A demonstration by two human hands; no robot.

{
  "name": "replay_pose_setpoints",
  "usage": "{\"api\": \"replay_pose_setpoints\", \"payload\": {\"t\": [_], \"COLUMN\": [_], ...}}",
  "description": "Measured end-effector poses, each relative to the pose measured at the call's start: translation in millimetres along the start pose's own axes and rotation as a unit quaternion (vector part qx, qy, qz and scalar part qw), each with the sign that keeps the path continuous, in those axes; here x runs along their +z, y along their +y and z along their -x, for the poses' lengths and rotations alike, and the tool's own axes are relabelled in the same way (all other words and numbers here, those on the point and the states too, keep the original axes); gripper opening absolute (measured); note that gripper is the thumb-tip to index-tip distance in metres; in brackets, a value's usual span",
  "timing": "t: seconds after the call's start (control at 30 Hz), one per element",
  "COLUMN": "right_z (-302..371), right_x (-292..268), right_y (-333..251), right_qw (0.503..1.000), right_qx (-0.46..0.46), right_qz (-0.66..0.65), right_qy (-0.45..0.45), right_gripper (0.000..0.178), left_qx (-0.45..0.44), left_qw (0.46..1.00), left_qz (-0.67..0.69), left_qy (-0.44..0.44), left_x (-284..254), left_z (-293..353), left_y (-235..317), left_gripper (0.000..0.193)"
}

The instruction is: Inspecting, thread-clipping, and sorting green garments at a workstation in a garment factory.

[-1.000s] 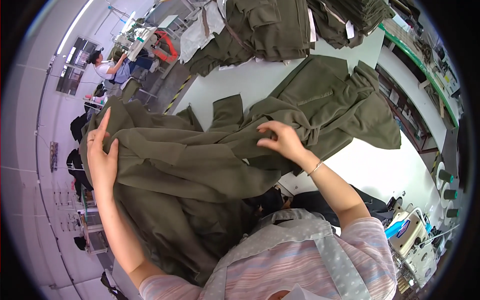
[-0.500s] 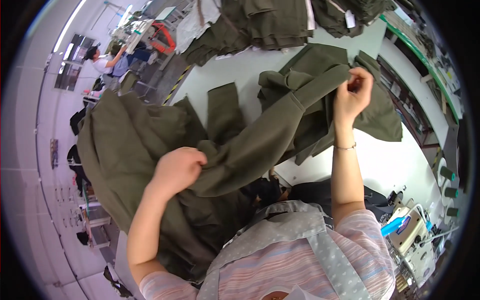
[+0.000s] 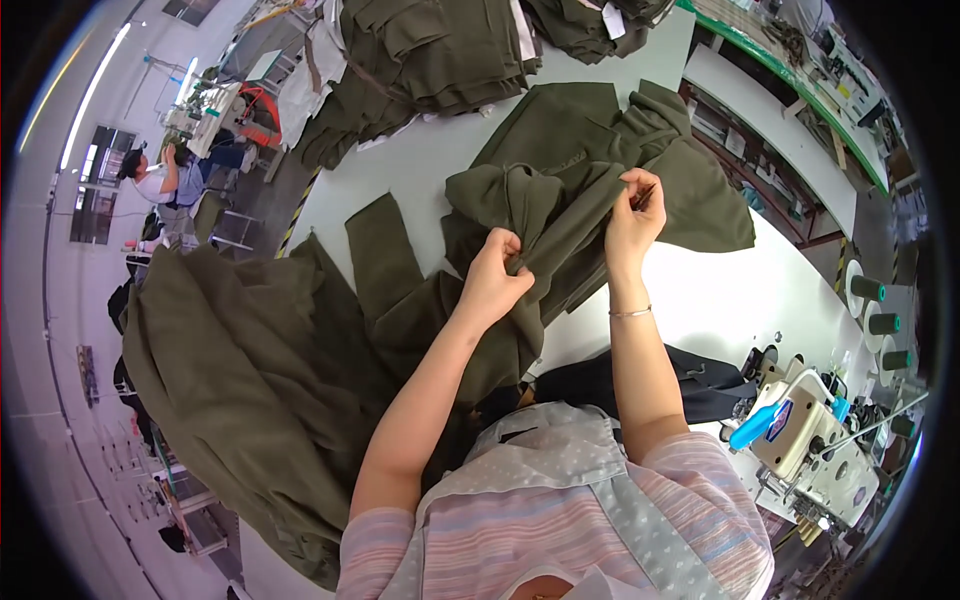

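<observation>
A large olive-green garment (image 3: pixel 250 390) spreads across the white table, its bulk heaped at the left and hanging over the near edge. My left hand (image 3: pixel 497 277) pinches a fold of it near the middle. A short way to the right, my right hand (image 3: pixel 635 215) grips the end of a sleeve-like tube of the same cloth between thumb and fingers. The stretch of cloth between my two hands is raised and bunched. Beyond them lie more flat olive panels (image 3: pixel 560 115), and one narrow strip (image 3: pixel 385 245) sticks out to the left.
Stacks of folded olive cloth (image 3: pixel 440 50) fill the table's far side. A sewing machine (image 3: pixel 810 440) stands at the right, with green-tipped thread cones (image 3: pixel 868 288) beside it. Dark cloth (image 3: pixel 690 375) lies near my right forearm. Another person (image 3: pixel 160 175) sits working at the far left.
My left hand has moved right and away from me, from the lower cloth to a fold near my right hand. My right hand has shifted slightly left and lower, still gripping the cloth. The view has turned.
</observation>
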State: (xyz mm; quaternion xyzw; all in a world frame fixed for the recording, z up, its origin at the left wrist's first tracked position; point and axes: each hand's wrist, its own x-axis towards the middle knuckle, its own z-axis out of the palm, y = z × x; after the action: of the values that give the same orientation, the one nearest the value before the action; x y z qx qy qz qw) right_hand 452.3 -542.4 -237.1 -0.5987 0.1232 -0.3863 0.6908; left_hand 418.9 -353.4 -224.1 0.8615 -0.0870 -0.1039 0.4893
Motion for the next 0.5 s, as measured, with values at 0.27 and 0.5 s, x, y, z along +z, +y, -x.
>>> {"api": "replay_pose_setpoints", "payload": {"t": [0.27, 0.5], "right_z": [20, 30], "right_x": [-58, -16], "right_y": [76, -74], "right_qw": [0.888, 0.904], "right_qx": [-0.058, 0.090], "right_qz": [0.399, 0.148], "right_qy": [-0.221, -0.392], "right_gripper": [0.013, 0.018], "left_qx": [-0.101, -0.040], "left_qw": [0.924, 0.944], "left_qz": [0.359, 0.324], "left_qy": [0.087, 0.054], "left_x": [-53, -58], "left_z": [13, 24], "left_y": [4, 37], "left_gripper": [0.033, 0.034]}}
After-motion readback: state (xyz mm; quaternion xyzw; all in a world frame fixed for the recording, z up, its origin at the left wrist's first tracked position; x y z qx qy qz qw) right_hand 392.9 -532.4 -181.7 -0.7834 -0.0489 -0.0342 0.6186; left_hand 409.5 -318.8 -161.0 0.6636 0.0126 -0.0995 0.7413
